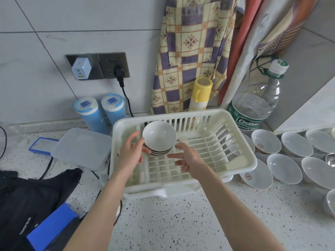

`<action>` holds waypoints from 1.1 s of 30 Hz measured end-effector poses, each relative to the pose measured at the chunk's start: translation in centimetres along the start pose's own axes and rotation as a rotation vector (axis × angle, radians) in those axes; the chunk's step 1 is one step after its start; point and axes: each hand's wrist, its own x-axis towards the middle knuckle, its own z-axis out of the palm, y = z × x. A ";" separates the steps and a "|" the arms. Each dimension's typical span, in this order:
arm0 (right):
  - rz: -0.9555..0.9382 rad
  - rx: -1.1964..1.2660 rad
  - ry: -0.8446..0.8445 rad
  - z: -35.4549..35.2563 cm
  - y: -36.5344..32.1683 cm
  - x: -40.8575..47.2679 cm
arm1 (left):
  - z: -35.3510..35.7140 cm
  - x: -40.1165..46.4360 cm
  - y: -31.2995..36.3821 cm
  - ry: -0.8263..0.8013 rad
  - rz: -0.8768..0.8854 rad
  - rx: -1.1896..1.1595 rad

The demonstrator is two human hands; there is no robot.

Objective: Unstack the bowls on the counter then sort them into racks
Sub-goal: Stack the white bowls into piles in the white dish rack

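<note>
A small stack of white bowls [159, 137] with dark rims sits tilted in the back left part of the cream plastic dish rack [241, 165]. My left hand [131, 153] touches the stack's left side with its thumb and fingertips. My right hand [186, 160] hovers just right of the stack, fingers relaxed and spread, holding nothing. Several single white bowls [284, 168] lie spread on the counter to the right of the rack.
A clear lidded box [81, 147] and two blue canisters [96, 113] stand left of the rack. A black bag [27, 196] and a blue box [50, 227] lie at front left. A large water bottle [253, 105] and a yellow spray can [199, 95] stand behind the rack.
</note>
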 end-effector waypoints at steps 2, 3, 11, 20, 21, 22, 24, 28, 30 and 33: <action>-0.035 0.012 -0.010 -0.8 0.2 -1.3 | 0.0 -1.4 0.9 0.031 0.020 -0.058; -0.054 0.030 -0.021 -1.3 0.4 -2.1 | 0.1 -2.2 1.4 0.041 0.030 -0.092; -0.166 0.321 -0.040 -6.9 2.2 -7.4 | 4.0 -12.1 1.6 -0.028 0.024 -0.370; -0.255 0.430 0.023 -16.3 1.9 -9.4 | 14.2 -19.1 0.5 -0.131 -0.064 -0.278; -0.255 0.436 0.039 -17.5 2.0 -9.5 | 15.5 -19.5 0.5 -0.151 -0.073 -0.272; -0.251 0.443 0.056 -18.9 2.0 -9.4 | 16.9 -19.9 0.3 -0.168 -0.085 -0.264; -0.231 0.452 0.090 -21.5 2.4 -9.4 | 19.6 -20.2 -0.1 -0.197 -0.132 -0.243; -0.145 0.386 0.166 -26.2 3.9 -8.8 | 24.4 -19.9 -0.8 -0.244 -0.263 -0.171; -0.071 0.277 0.186 -28.1 5.2 -8.5 | 26.6 -19.6 -1.2 -0.270 -0.332 -0.116; 0.056 0.211 0.154 -30.1 7.2 -7.7 | 29.4 -19.1 -1.7 -0.275 -0.458 -0.081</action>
